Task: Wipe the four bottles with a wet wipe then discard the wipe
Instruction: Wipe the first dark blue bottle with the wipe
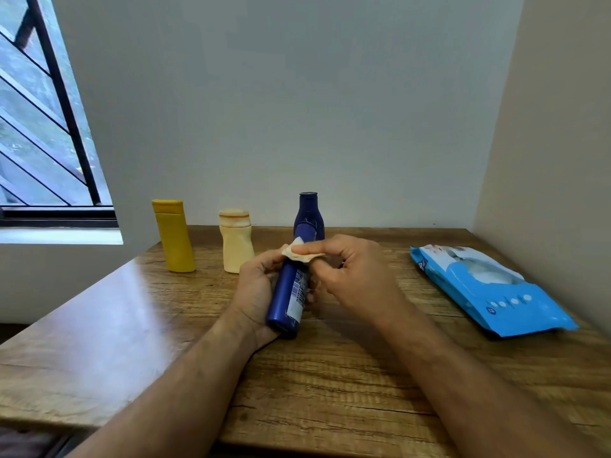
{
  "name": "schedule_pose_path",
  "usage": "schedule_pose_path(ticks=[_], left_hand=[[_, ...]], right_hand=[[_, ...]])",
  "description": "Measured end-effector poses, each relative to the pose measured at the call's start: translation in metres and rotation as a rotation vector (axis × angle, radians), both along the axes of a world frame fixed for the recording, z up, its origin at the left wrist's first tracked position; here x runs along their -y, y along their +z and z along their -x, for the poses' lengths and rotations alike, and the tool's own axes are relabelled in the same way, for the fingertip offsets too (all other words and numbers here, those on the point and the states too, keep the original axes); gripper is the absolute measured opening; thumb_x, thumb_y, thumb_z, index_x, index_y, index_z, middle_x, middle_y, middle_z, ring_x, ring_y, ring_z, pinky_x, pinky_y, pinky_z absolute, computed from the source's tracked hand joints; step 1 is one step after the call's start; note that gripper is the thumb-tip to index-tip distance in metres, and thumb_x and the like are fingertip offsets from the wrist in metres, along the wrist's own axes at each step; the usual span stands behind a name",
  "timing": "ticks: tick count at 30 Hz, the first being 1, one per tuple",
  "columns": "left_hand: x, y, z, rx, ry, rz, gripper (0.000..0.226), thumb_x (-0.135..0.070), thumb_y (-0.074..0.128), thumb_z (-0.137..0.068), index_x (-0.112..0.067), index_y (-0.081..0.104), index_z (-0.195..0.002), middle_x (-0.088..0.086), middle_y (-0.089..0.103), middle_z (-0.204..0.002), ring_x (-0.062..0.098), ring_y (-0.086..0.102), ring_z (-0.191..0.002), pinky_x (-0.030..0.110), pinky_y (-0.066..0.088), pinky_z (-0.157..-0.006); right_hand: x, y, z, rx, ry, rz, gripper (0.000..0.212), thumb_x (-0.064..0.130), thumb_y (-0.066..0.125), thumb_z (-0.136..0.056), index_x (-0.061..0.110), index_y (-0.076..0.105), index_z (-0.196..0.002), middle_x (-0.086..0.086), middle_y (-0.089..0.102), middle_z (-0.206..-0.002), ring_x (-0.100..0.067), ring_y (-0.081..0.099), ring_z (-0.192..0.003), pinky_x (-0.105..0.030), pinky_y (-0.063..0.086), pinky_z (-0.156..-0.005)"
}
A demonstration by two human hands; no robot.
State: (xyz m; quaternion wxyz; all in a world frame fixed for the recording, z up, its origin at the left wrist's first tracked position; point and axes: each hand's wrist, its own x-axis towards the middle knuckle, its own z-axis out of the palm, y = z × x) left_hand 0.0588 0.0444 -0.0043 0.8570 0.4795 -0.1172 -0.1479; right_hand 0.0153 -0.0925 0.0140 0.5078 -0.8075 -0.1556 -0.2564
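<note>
My left hand [254, 292] grips a dark blue bottle [288, 299] tilted above the wooden table [132, 325], its base toward me. My right hand [350, 272] pinches a small folded wet wipe [299, 252] against the bottle's upper part. Behind them three bottles stand upright in a row near the wall: a yellow one [173, 234] on the left, a cream one [236, 239] in the middle, and a second dark blue one [308, 213] partly hidden by the held bottle.
A blue pack of wet wipes [489, 289] lies flat on the right side of the table, close to the side wall. A barred window [43, 127] is at the upper left. The table's left edge runs diagonally.
</note>
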Motion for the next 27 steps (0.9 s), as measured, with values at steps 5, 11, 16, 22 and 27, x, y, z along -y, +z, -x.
schedule_pose_path(ticks=[5,11,16,22,27], left_hand=[[0.004,0.000,0.000,0.045,-0.030,0.019,0.034,-0.032,0.049,-0.102,-0.007,0.070,-0.111,0.011,0.072,-0.086,0.020,0.067,-0.069,0.033,0.057,-0.059],[0.004,-0.001,0.003,0.136,-0.055,-0.031,0.030,-0.030,0.050,-0.100,-0.011,0.070,-0.112,0.005,0.076,-0.081,0.014,0.071,-0.066,0.028,0.058,-0.054],[0.001,-0.006,-0.003,0.210,-0.113,-0.085,0.044,-0.021,0.064,-0.085,-0.018,0.066,-0.129,0.011,0.073,-0.101,0.021,0.068,-0.077,0.034,0.057,-0.061],[0.002,-0.003,0.004,0.137,-0.022,0.025,0.028,-0.020,0.049,-0.098,-0.009,0.073,-0.108,0.010,0.076,-0.083,0.020,0.072,-0.070,0.032,0.060,-0.059],[0.003,0.001,0.004,0.143,-0.027,0.004,0.051,-0.038,0.040,-0.105,-0.012,0.081,-0.090,0.011,0.076,-0.084,0.020,0.074,-0.073,0.032,0.061,-0.063]], right_hand=[[0.008,-0.002,-0.007,0.125,-0.156,0.216,0.032,0.020,0.059,-0.096,0.029,0.065,-0.127,0.006,0.063,-0.100,-0.002,0.061,-0.080,-0.004,0.045,-0.064],[0.012,-0.008,-0.010,0.194,-0.164,0.397,0.038,0.020,0.057,-0.096,0.034,0.061,-0.131,0.010,0.052,-0.091,-0.003,0.052,-0.079,-0.009,0.045,-0.069],[0.019,-0.006,-0.014,0.306,-0.330,0.434,0.041,0.018,0.058,-0.095,0.029,0.058,-0.134,0.008,0.049,-0.088,-0.001,0.046,-0.071,-0.006,0.039,-0.063],[0.019,-0.009,-0.008,0.267,-0.108,0.493,0.029,0.025,0.061,-0.093,0.029,0.069,-0.121,0.007,0.060,-0.088,-0.005,0.055,-0.069,-0.013,0.046,-0.058],[0.016,-0.009,-0.012,0.286,-0.172,0.457,0.034,0.021,0.064,-0.090,0.031,0.068,-0.123,0.008,0.059,-0.089,-0.005,0.056,-0.073,-0.014,0.048,-0.063]])
